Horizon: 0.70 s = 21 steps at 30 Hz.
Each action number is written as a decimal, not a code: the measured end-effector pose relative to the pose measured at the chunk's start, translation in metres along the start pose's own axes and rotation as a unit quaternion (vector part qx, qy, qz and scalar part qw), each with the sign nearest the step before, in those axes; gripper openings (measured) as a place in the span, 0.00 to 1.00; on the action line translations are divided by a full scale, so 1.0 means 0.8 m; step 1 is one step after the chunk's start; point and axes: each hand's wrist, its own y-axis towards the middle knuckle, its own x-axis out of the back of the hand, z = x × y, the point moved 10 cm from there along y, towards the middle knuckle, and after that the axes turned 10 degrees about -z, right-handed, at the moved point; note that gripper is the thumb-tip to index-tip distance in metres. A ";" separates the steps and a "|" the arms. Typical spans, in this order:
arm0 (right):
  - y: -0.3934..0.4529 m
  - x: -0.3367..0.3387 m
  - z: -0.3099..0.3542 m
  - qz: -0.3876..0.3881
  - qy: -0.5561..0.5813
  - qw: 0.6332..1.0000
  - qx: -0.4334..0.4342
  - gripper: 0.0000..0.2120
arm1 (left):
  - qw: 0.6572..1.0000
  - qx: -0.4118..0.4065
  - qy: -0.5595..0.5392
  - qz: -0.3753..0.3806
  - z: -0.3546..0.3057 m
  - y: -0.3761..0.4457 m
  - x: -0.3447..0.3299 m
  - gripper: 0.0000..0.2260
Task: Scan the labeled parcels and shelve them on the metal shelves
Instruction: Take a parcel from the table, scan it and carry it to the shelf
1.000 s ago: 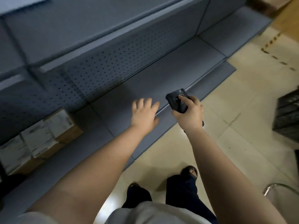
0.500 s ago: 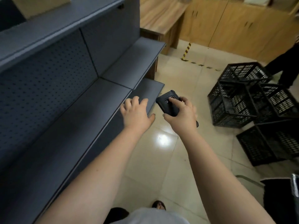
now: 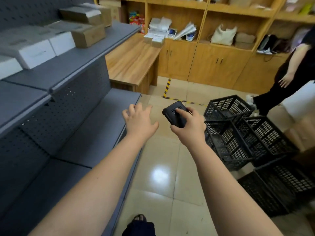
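Two hands beside the metal shelves (image 3: 95, 53): left hand (image 3: 139, 120) empty, fingers spread; right hand (image 3: 189, 126) gripping scanner (image 3: 175, 114). Parcels (image 3: 51, 38) on upper shelf. Black crates (image 3: 238, 133) right of shelves.

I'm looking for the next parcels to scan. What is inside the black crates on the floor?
The black crates nearest the right hand look empty through their mesh. The lower crates' bottoms are dark and partly hidden, so I cannot rule out parcels there.

Both arms extended fwd. Left hand (image 3: 139, 120) empty, fingers spread. Right hand (image 3: 189, 126) grips scanner (image 3: 173, 114), thumb on top.
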 end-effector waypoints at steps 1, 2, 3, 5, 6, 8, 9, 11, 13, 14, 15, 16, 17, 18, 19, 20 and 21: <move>0.029 -0.006 -0.001 -0.007 -0.007 1.000 -0.006 0.29 | 1.000 -0.009 -0.005 0.007 -0.007 0.031 -0.016 0.26; 0.058 -0.012 -0.004 -0.012 -0.014 1.000 -0.014 0.29 | 1.000 -0.019 -0.011 0.013 -0.016 0.061 -0.032 0.25; 0.087 -0.018 -0.008 -0.016 -0.021 0.999 -0.021 0.29 | 0.999 -0.028 -0.015 0.020 -0.025 0.089 -0.049 0.25; 0.143 -0.029 -0.020 -0.024 -0.030 0.999 -0.037 0.29 | 0.998 -0.042 -0.019 0.036 -0.043 0.144 -0.081 0.26; 0.171 -0.034 -0.028 -0.026 -0.034 0.998 -0.043 0.29 | 0.998 -0.046 -0.020 0.041 -0.052 0.170 -0.096 0.26; 0.223 -0.046 -0.044 -0.027 -0.039 0.998 -0.051 0.29 | 0.997 -0.052 -0.022 0.052 -0.069 0.218 -0.126 0.26; 0.250 -0.052 -0.055 -0.029 -0.040 0.997 -0.055 0.29 | 0.996 -0.057 -0.022 0.057 -0.079 0.242 -0.141 0.26; 0.303 -0.066 -0.076 -0.032 -0.040 0.997 -0.060 0.29 | 0.996 -0.064 -0.021 0.063 -0.099 0.289 -0.172 0.27; 0.361 -0.082 -0.097 -0.036 -0.037 0.997 -0.058 0.29 | 0.996 -0.065 -0.022 0.060 -0.119 0.340 -0.202 0.27; 0.393 -0.091 -0.107 -0.035 -0.037 0.997 -0.054 0.29 | 0.996 -0.063 -0.024 0.056 -0.130 0.369 -0.217 0.27; 0.425 -0.099 -0.116 -0.034 -0.038 0.998 -0.047 0.29 | 0.997 -0.060 -0.026 0.051 -0.141 0.398 -0.230 0.26; 0.459 -0.108 -0.123 -0.031 -0.038 0.998 -0.040 0.29 | 0.997 -0.056 -0.024 0.044 -0.152 0.427 -0.242 0.26; 0.494 -0.116 -0.130 -0.027 -0.036 0.999 -0.031 0.29 | 0.998 -0.051 -0.019 0.035 -0.163 0.458 -0.254 0.26; 0.529 -0.125 -0.135 -0.022 -0.031 0.999 -0.022 0.29 | 0.998 -0.046 -0.011 0.028 -0.172 0.488 -0.265 0.26; 0.563 -0.133 -0.141 -0.014 -0.025 0.999 -0.016 0.28 | 0.999 -0.038 -0.004 0.026 -0.181 0.517 -0.276 0.26; 0.597 -0.142 -0.147 -0.006 -0.021 1.000 -0.011 0.28 | 0.999 -0.031 0.001 0.026 -0.189 0.546 -0.287 0.27; 0.631 -0.151 -0.153 0.003 -0.019 1.000 -0.007 0.28 | 0.999 -0.022 0.005 0.027 -0.196 0.574 -0.299 0.27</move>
